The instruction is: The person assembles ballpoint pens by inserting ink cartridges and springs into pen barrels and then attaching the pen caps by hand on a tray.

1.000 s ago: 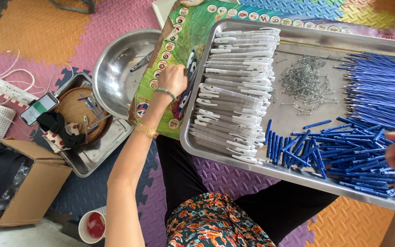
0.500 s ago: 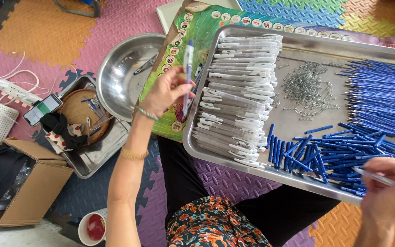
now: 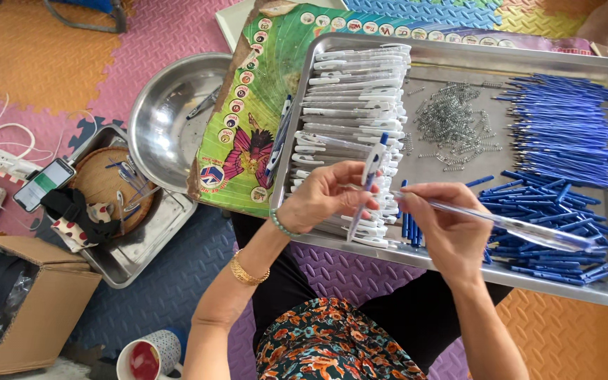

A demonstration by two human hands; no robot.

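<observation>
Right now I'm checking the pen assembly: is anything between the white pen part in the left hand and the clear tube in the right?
Nothing visible. The left hand holds the white pen part and the right hand holds the clear tube close beside it, above the metal tray.

We see our left wrist (image 3: 281,225) wearing a green bead bracelet; a gold bangle (image 3: 246,273) higher up; floral orange-patterned clothing (image 3: 332,345) below.

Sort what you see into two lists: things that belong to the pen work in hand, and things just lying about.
In use: pen top in left hand; clear barrel in right hand; steel tray; springs; blue refills.
Lying about: phone; cardboard box; mug.
</observation>
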